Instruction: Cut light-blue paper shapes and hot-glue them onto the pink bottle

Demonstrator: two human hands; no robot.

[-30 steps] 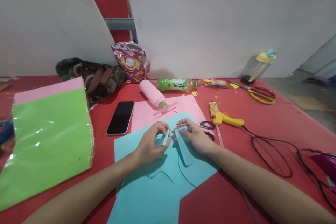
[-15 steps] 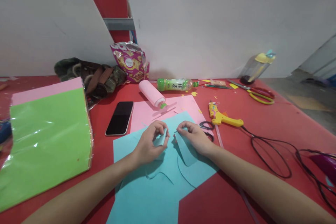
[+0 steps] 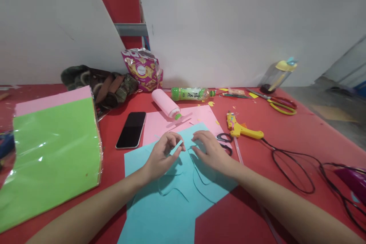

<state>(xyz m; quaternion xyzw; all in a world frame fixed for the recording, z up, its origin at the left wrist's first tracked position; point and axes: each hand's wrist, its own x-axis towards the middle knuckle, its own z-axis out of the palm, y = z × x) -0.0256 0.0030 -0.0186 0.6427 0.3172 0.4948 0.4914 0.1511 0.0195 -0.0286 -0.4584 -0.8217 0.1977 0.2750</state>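
My left hand [image 3: 166,153] pinches a small light-blue paper piece [image 3: 175,147] between thumb and fingers, its edge turned up towards me. Across from it, my right hand [image 3: 213,151] hovers with thumb and fingers apart, holding nothing. Beneath both hands lie light-blue paper sheets [image 3: 160,213], overlapping one another. A thin curled paper strip [image 3: 173,190] rests on them below my left hand. By my right fingers, curved edges of cut light-blue paper show on the sheet, partly covered by the hand. Black-handled scissors [image 3: 225,137] lie partly hidden beyond my right hand.
A phone [image 3: 131,129] and packaged coloured paper [image 3: 57,152] lie left. Behind are a pink-wrapped bottle [image 3: 164,103], a green-labelled bottle [image 3: 190,93] and a snack bag [image 3: 144,69]. At right are a yellow glue gun [image 3: 246,130] with its cord and yellow-handled scissors [image 3: 281,107].
My right hand has let go of its light-blue paper piece and its fingers have spread. My left hand keeps its pinch, with the paper turned more edge-on.
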